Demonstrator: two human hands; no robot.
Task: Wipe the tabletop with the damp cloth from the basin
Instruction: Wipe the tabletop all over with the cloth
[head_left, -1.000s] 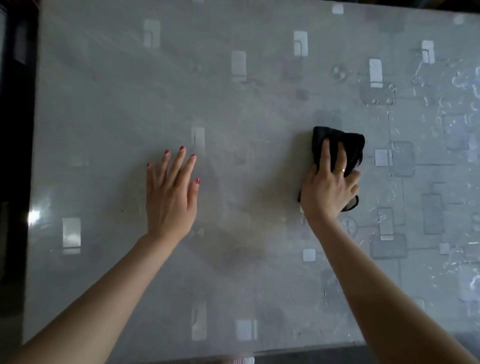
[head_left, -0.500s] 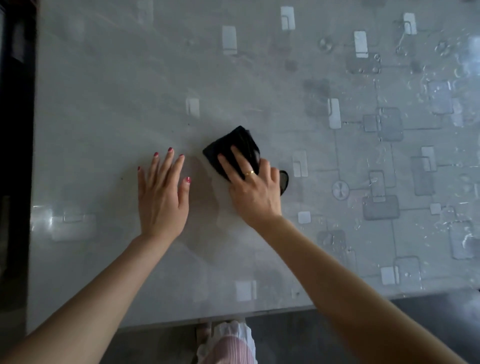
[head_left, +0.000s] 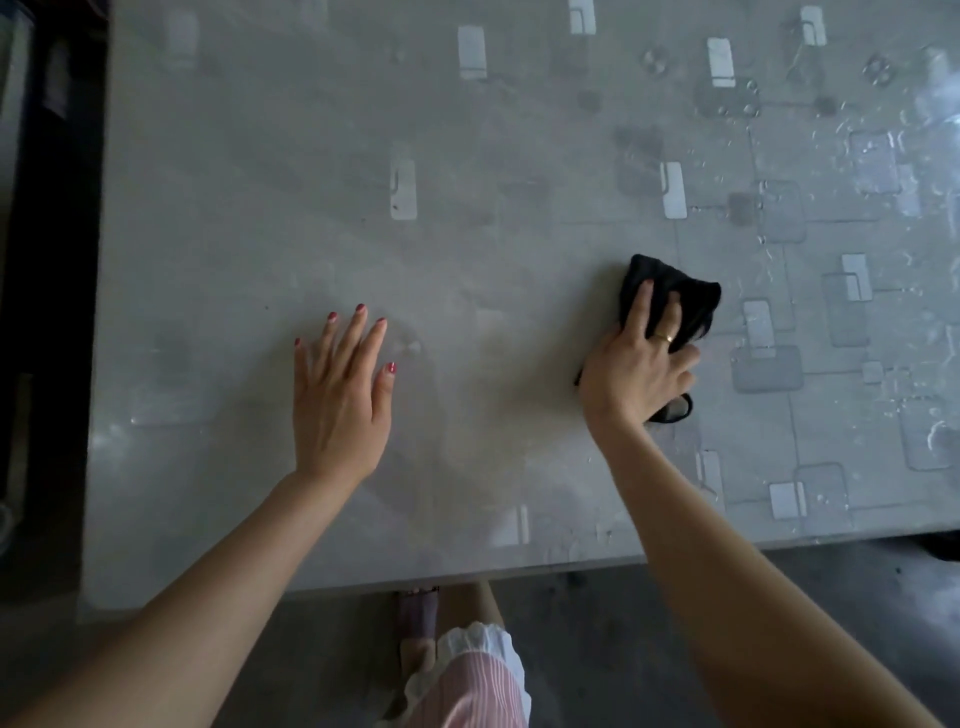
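Observation:
A black cloth lies bunched on the grey patterned tabletop, right of centre. My right hand presses down on it with fingers spread over the fabric; a loop of the cloth sticks out below the palm. My left hand rests flat on the table to the left, fingers apart, holding nothing. Water streaks and droplets glisten on the right part of the tabletop. No basin is in view.
The table's near edge runs across the bottom, with grey floor below it and my foot in a sandal. A dark strip borders the table's left edge.
My right hand swept the cloth left toward the left hand, then back to the right. The left hand stayed flat in place.

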